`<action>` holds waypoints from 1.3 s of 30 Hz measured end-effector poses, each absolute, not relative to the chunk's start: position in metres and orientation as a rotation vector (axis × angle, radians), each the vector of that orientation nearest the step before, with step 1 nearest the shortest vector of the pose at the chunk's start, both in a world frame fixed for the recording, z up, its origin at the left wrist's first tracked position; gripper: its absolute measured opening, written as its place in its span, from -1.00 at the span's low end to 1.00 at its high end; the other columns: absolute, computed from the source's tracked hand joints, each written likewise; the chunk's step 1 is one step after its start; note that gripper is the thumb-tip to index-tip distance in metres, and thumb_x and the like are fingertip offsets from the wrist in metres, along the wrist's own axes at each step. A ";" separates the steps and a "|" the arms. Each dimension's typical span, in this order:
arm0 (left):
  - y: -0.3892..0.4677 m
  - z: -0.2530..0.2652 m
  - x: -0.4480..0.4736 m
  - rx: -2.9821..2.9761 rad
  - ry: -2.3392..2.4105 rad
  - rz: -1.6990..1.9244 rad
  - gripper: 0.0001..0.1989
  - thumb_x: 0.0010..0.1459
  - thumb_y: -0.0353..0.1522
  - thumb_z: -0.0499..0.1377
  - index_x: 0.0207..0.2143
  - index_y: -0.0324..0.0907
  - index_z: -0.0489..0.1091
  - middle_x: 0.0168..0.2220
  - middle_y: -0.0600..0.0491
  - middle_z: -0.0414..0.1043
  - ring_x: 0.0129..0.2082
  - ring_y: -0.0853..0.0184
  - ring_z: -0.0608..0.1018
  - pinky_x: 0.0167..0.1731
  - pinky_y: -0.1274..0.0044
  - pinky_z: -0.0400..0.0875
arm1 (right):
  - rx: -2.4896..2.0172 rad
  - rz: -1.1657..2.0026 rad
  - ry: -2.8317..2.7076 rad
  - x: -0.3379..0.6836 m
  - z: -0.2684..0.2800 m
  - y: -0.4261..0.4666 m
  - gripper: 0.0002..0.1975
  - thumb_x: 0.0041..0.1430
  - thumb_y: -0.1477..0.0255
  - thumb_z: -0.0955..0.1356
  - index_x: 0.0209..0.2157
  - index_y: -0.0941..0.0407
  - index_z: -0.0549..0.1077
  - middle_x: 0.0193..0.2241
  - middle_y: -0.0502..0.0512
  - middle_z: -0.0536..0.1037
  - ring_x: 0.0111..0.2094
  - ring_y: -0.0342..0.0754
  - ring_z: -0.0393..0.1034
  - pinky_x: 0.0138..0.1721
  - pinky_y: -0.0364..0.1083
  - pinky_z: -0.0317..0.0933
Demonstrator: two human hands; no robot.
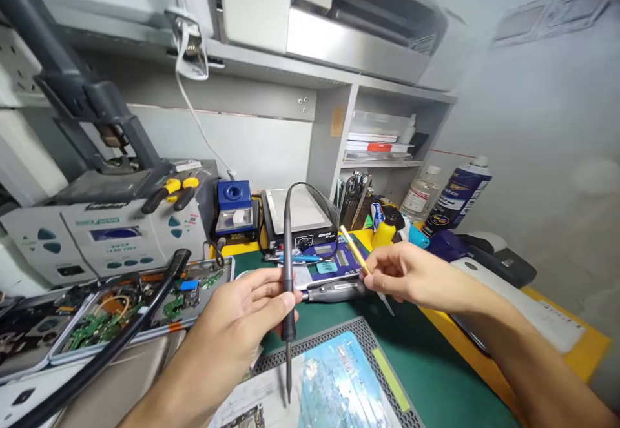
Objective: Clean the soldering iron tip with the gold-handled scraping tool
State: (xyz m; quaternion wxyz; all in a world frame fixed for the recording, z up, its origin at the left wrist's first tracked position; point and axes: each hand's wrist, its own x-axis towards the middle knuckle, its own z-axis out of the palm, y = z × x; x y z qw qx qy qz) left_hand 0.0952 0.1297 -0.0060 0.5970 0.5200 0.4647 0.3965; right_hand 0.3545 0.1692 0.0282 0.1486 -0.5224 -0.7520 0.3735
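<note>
My left hand (249, 315) is closed round the grip of a soldering iron (289, 273), held upright with its dark tip pointing down. That tip hangs over a white sheet (276, 386) beside a blue printed booklet (339, 376). Part of a circuit board (249, 417) shows at the bottom edge. Between the fingers of my right hand (400, 270) is a slim tool with a gold handle (356, 252), tilted, its narrow grey tip pointing down right. Behind it, a grey handpiece (336, 290) lies across the green mat (436, 350).
A rework station (111, 234) with yellow-black pliers (174, 194) on top stands left. Opened device boards (159, 305) lie before it, crossed by a black hose (116, 344). A heating plate (300, 212) sits at the back, a spray can (458, 195) and a bottle (420, 194) to the right.
</note>
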 end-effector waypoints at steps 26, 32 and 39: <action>0.110 0.057 0.121 1.682 1.170 0.898 -0.69 0.03 -0.27 0.24 -0.18 -0.19 0.36 -0.28 0.10 0.45 -0.28 0.44 0.46 -0.22 0.58 0.36 | -1.001 1.053 -2.033 0.332 0.028 0.142 -0.56 0.24 0.10 0.27 -0.02 0.13 0.41 -0.48 -0.03 0.37 -0.55 -0.18 0.15 -0.53 -0.17 0.06; 0.095 0.063 0.145 1.929 1.319 0.878 -0.88 0.07 -0.30 0.15 -0.31 -0.11 0.38 -0.41 0.18 0.45 -0.44 0.47 0.40 -0.43 0.58 0.27 | -0.801 1.263 -1.778 0.307 0.029 0.126 -0.58 0.24 0.07 0.27 -0.34 0.18 0.41 -0.61 -0.13 0.22 -0.61 -0.26 0.01 -0.58 -0.20 -0.05; 0.070 0.078 0.108 2.028 1.634 0.958 -0.63 0.04 -0.08 0.18 -0.10 0.04 0.37 -0.11 0.17 0.46 -0.12 0.34 0.45 -0.12 0.50 0.30 | -0.905 1.370 -1.568 0.309 0.023 0.127 -0.56 0.24 0.09 0.27 -0.48 0.17 0.37 -0.73 -0.06 0.39 -0.75 -0.25 0.16 -0.71 -0.24 -0.03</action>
